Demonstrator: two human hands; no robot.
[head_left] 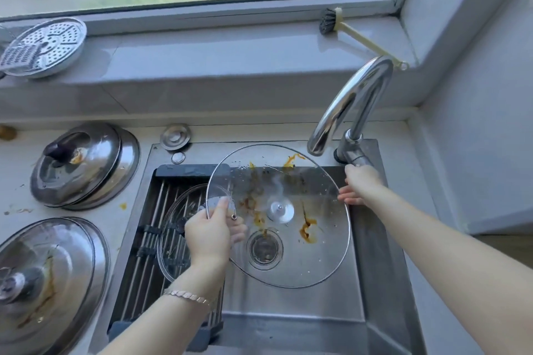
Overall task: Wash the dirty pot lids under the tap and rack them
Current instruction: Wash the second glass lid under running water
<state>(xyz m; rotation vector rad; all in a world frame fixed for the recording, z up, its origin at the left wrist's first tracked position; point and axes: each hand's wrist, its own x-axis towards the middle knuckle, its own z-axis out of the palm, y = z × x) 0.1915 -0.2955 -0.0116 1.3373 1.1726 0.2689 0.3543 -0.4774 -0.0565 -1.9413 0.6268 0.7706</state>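
Observation:
I hold a large glass pot lid (288, 253) over the sink (372, 268), under the tap spout (340, 112). Orange-brown sauce streaks the glass around its centre knob. No water runs from the spout. My left hand (210, 236) grips the lid's left rim. My right hand (360, 186) has its fingers curled at the lid's right rim, just below the tap lever (356, 160). A second glass lid (173, 239) lies on the roll-up rack (150, 228) over the sink's left part. Stained steel lids sit on the counter to the left, one pile at the back (83, 164) and one at the front (49, 277).
A perforated steamer plate (43, 47) leans on the window sill at the left. A dish brush (331, 21) lies on the sill at the right. A steel sink plug (175, 135) sits behind the rack. The drain (264, 248) shows through the held lid.

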